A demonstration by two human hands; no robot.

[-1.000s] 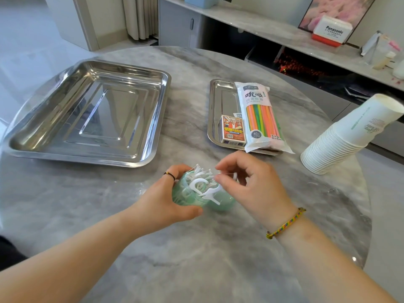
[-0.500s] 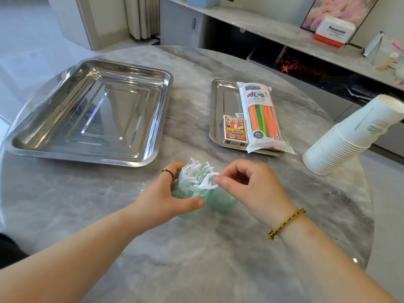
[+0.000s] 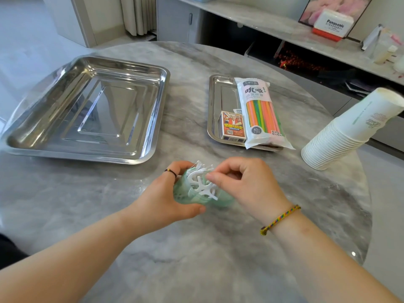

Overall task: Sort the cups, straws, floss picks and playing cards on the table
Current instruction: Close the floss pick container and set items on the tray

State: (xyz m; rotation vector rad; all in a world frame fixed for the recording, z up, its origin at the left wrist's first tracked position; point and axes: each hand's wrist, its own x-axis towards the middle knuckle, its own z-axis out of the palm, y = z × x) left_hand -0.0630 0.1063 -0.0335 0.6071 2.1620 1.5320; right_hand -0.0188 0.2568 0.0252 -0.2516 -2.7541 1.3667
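Hidden: the green container (image 3: 185, 194) is partly covered by the left hand (image 3: 164, 200), and its right side blurs under the right hand (image 3: 247, 184).
Cut off: the tilted cup stack (image 3: 341, 132) runs past the right edge.
Task thing: the floss picks (image 3: 202, 181) bristle from the container, between both hands.
Left grip: fingers wrap the container.
Right grip: curled fingertips pinch the picks' heads.

Legible markings:
- White box (image 3: 333, 24) on the rear shelf: "Panasonic" in dark letters; the smaller line beneath is unreadable.
- Straw pack (image 3: 261, 112): large "吮吸!" at the top, round badge "40" near the bottom; the other print is too small to read.
- Card box (image 3: 232, 127): yellow characters and a QR code, not legible.
- Cup stack (image 3: 349, 132): green print, illegible.
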